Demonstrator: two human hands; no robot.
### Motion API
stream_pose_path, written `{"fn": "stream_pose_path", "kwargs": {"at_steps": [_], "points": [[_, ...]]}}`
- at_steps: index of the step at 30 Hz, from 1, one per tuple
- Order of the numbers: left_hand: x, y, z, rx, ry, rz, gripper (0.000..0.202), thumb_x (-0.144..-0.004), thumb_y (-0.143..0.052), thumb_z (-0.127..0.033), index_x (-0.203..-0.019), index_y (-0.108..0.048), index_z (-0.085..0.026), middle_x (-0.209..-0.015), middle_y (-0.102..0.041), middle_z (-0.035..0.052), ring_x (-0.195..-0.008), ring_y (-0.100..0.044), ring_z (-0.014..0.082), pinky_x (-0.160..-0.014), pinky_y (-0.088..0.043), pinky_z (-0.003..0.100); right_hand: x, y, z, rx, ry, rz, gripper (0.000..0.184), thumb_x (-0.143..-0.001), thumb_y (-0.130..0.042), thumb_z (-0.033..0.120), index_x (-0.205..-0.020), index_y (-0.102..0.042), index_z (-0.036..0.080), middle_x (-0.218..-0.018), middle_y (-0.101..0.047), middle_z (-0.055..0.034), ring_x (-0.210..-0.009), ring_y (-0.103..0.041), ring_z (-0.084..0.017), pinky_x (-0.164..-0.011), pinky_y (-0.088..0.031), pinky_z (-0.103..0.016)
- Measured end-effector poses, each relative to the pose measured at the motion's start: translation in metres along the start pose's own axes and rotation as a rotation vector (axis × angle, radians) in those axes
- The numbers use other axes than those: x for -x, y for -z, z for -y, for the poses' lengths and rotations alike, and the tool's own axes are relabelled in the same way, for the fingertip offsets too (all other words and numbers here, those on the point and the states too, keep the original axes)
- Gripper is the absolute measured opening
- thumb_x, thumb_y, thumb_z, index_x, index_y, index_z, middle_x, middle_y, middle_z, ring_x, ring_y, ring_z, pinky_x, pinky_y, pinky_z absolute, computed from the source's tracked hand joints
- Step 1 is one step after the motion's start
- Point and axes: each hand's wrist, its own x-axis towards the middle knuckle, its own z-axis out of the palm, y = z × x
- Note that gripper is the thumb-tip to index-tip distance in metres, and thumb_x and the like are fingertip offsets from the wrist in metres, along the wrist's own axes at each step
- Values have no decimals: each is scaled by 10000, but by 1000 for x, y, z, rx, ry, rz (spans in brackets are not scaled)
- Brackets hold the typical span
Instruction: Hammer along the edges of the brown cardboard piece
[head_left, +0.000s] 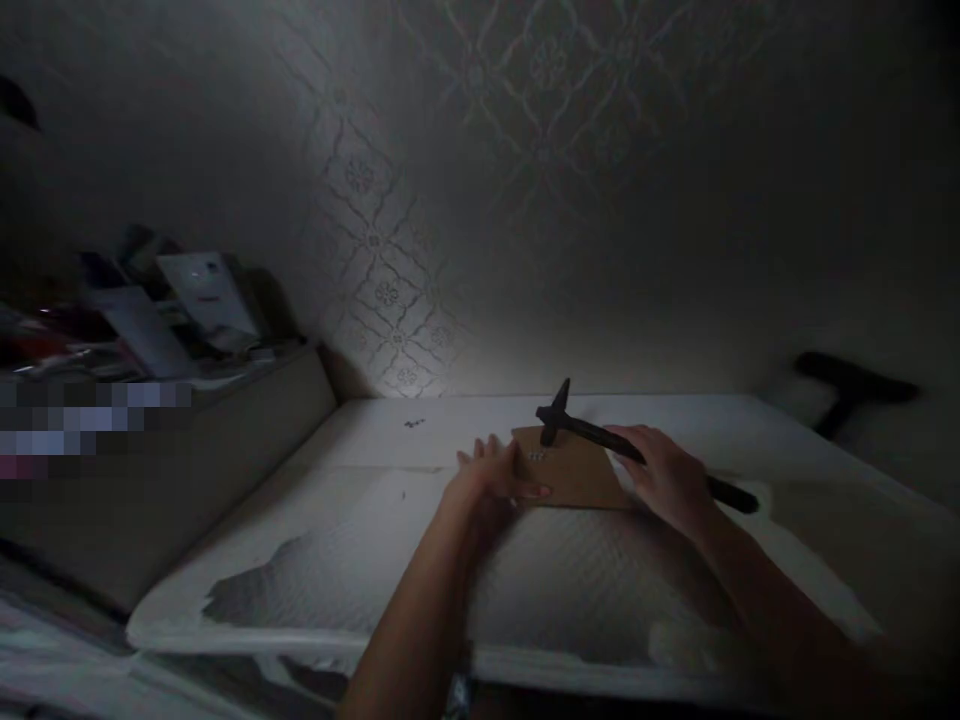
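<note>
I've got the right hand (667, 478) wrapped round the hammer (600, 434), handle slanting far-left to its head by the board's (581, 478) far edge; touching, can't tell | left hand (491, 476) splayed on board's left edge | board's toward the surface's (382, 485) far edge

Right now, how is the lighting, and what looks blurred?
Head view: dim overall, the patterned wall lightest left of centre and darker toward the right; head view: the dark T-shaped object at right is blurred, while the hammer has a clearer outline.
</note>
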Motion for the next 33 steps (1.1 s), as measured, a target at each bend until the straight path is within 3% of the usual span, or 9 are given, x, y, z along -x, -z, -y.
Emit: {"fn": "stream_pose_path", "kwargs": {"at_steps": [33], "points": [[-1,0,-3,8,14,-15,1086,-641,-491,-804,-1485,-95,-247,-1555,-53,184,-1399,-56,420,-1041,-140,670,-1,0,1,-48,39,15,388,-820,-448,145,-1172,-580,239,-1069,-662,-58,-997,-598,-224,-829,-499,-367]]}}
